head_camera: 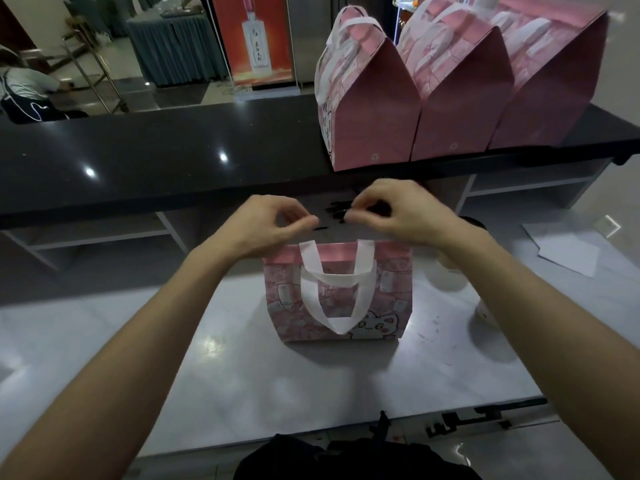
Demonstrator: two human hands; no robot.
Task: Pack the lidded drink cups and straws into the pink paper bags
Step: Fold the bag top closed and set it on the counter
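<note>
A pink paper bag [337,299] with a cartoon cat printed low on its front stands upright on the pale grey desk [242,375], at the middle of the view, its near white handle [337,292] flopped down over the front panel in a loop. Both bare forearms reach in from 7 and 5 o'clock and meet just above the bag's top edge. The left hand [266,225] sits at about 11 o'clock of the bag, its fingers [304,221] curled with thumb and forefinger pinched together; the right hand [398,213] sits at about 1 o'clock, fingers likewise curled and pinched. Between the two hands a few thin dark strips [341,213] show, blurred; they look like straws, but I cannot tell for certain what they are, nor which hand actually grips them. At 3 o'clock of the bag, partly hidden behind the right forearm, stands a pale cup [446,275] with a dark lid, and a second whitish cup [485,311] peeks out lower by the same arm. At 12 to 2 o'clock, up on the raised glossy black counter [156,157], three more pink bags [377,109] stand in a row, touching side by side, tops folded shut into peaks with white handles on top. A sheet of white paper [568,251] lies on the desk at 3 o'clock, well apart from the bag.
</note>
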